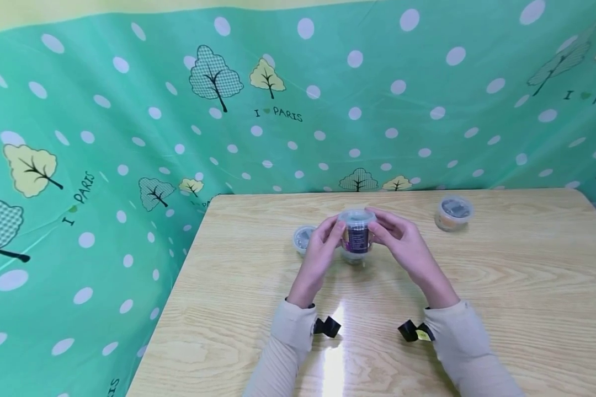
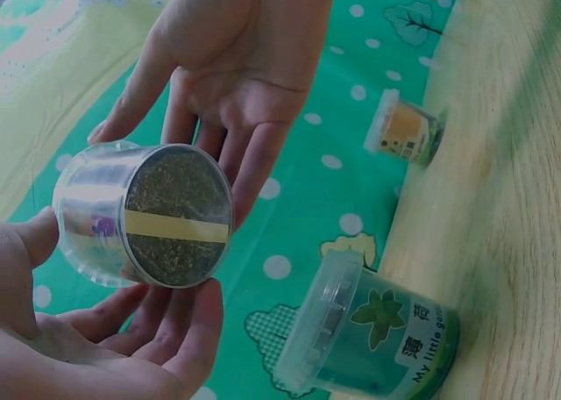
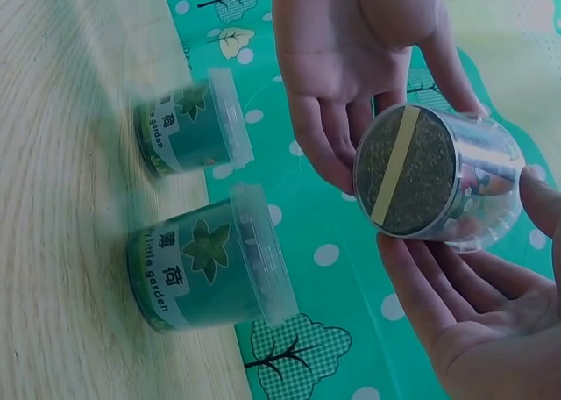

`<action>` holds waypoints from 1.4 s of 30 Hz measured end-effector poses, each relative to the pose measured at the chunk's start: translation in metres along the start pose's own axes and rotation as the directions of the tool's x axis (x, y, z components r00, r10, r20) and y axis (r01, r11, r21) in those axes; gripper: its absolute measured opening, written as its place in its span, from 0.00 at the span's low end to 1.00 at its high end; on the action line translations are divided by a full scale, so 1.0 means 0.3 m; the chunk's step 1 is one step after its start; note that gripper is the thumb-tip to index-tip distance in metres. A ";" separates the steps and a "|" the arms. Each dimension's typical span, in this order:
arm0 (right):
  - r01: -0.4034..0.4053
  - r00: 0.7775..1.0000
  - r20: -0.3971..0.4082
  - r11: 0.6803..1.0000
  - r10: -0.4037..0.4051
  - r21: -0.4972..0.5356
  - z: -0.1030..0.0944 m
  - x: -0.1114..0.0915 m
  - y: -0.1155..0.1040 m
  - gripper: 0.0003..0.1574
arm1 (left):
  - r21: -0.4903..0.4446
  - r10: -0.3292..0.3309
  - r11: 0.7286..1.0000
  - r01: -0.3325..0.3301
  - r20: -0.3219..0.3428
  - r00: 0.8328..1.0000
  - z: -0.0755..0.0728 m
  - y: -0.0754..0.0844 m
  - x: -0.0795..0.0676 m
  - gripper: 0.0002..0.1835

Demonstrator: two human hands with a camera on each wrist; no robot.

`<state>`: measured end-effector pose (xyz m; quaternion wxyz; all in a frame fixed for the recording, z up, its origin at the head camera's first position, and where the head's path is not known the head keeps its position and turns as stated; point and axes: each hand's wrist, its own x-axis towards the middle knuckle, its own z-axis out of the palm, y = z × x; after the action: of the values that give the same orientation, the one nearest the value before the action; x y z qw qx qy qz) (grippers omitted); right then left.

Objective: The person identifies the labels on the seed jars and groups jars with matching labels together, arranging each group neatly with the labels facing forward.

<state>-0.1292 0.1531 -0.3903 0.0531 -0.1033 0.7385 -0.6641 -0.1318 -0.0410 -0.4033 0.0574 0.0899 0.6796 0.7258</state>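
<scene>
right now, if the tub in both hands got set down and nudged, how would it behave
The tub would probably keep its shape, as its clear plastic looks firm. Being round-sided, it could roll if knocked over. The dark, grainy filling seen through its base may help it resist tipping.

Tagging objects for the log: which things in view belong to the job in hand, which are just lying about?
In the job:
round clear plastic tub with dark purple label
left grip and right grip, both holding it

Seemingly just lying about:
two round plastic tubs with green leaf labels, on the pale wood-grain table
round plastic tub with orange label, also on it
</scene>
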 end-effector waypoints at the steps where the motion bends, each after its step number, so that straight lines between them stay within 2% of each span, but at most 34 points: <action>1: -0.003 1.000 -0.008 1.000 0.003 -0.005 0.001 0.000 0.000 0.35 | 0.002 -0.001 1.000 0.001 -0.003 1.000 0.001 0.002 -0.001 0.25; 10: -0.045 0.996 -0.085 0.998 0.042 -0.042 0.011 0.001 0.007 0.38 | 0.023 0.027 0.999 -0.026 -0.086 0.996 0.017 0.013 -0.009 0.23; 21: -0.032 0.993 -0.118 0.999 0.031 -0.012 0.024 -0.003 0.010 0.36 | 0.023 0.020 1.000 -0.019 -0.070 0.997 0.038 0.015 -0.011 0.27; 29: -0.007 0.990 -0.138 1.000 0.007 0.005 0.012 -0.008 0.013 0.35 | 0.056 0.018 0.998 -0.015 -0.044 0.999 0.024 0.017 -0.012 0.26; 37: 0.006 0.992 -0.125 0.996 0.005 0.089 0.008 -0.006 0.019 0.32 | 0.044 0.011 0.999 -0.011 -0.016 1.000 0.007 0.020 -0.010 0.25; 42: -0.008 0.996 -0.091 0.996 0.016 0.087 0.005 -0.001 0.017 0.33 | 0.042 0.017 0.999 -0.016 -0.008 1.000 0.001 0.024 -0.007 0.25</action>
<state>-0.1289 0.1521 -0.3956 0.0275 -0.0658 0.7114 -0.6991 -0.1294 -0.0417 -0.3962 0.0464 0.0936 0.6942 0.7122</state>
